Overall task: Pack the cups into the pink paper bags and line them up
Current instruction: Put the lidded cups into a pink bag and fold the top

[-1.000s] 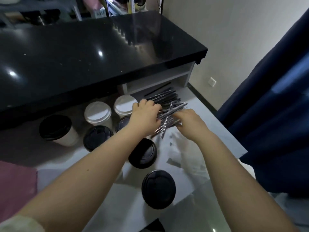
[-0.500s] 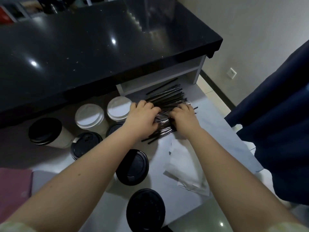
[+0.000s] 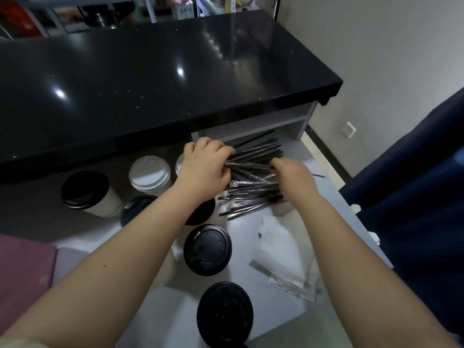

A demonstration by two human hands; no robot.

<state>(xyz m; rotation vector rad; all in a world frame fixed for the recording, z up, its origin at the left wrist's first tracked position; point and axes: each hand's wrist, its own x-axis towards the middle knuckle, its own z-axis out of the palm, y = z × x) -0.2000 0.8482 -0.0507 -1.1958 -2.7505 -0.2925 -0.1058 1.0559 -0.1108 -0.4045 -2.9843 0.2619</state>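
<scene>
Left hand (image 3: 203,169) was curled round some straws (image 3: 253,187), right hand (image 3: 293,177) buried in them, grip unclear. Lidded cups (image 3: 207,249) stood on the table (image 3: 170,320) near the pink paper bag (image 3: 22,277); light, squashy, I'd hold them below the lid.

My left hand (image 3: 203,169) and right hand (image 3: 293,177) are bare and my forearms uncovered. A pale cream sleeve (image 3: 15,344) edges my left upper arm.
</scene>
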